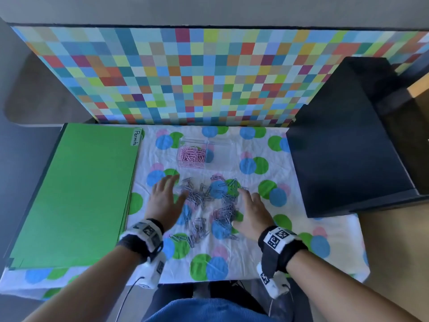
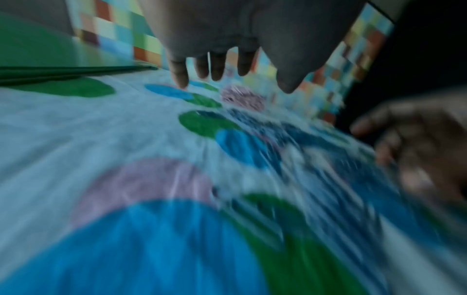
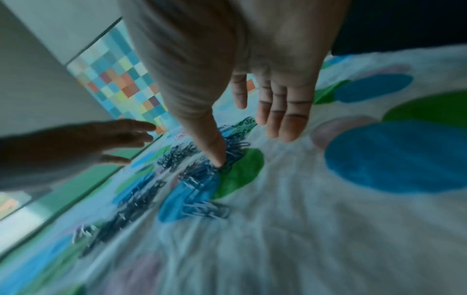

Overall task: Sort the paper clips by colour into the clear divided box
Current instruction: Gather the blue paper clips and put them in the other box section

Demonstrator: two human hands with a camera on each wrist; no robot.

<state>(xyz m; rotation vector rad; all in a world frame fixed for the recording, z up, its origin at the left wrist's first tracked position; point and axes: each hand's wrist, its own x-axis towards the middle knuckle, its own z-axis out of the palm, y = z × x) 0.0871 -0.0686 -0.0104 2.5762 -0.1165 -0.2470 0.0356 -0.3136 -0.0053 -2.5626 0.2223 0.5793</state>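
Note:
A loose spread of pale blue-grey paper clips (image 1: 209, 205) lies on the spotted cloth between my hands. The clear divided box (image 1: 204, 153) stands behind it, its left compartment full of pink paper clips (image 1: 192, 156), its right compartment looking empty. My left hand (image 1: 166, 196) lies flat with straight fingers at the left edge of the spread. My right hand (image 1: 251, 205) lies flat at the right edge, its thumb (image 3: 215, 151) touching the clips (image 3: 197, 179). In the blurred left wrist view my left hand (image 2: 227, 65) hovers above the cloth with fingers straight.
A green folder (image 1: 76, 196) labelled "Permits" covers the table's left side. A dark box (image 1: 348, 147) stands at the right. A chequered multicoloured panel (image 1: 197, 73) rises behind the spotted cloth (image 1: 301, 240).

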